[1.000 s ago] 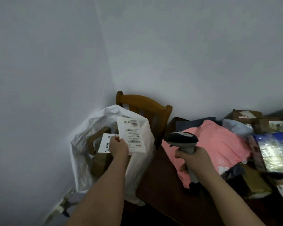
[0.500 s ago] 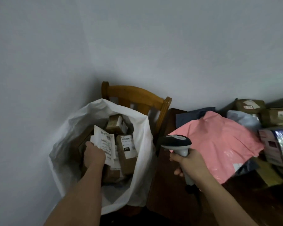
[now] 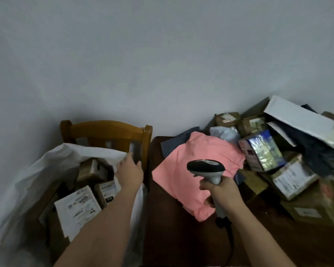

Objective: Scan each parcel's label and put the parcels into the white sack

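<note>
White and crumpled, the sack (image 3: 37,180) is standing open in front of a wooden chair (image 3: 106,132), holding several brown boxes and a white labelled parcel (image 3: 77,209), while the person's left hand (image 3: 129,172) is hovering over its right rim with fingers relaxed and gripping nothing. The right hand (image 3: 222,195) is curling its fingers round the handle of a barcode scanner (image 3: 206,168) above the dark table (image 3: 172,237), where a pink mailer (image 3: 197,170) is lying beside a heap of parcels (image 3: 289,170).
</note>
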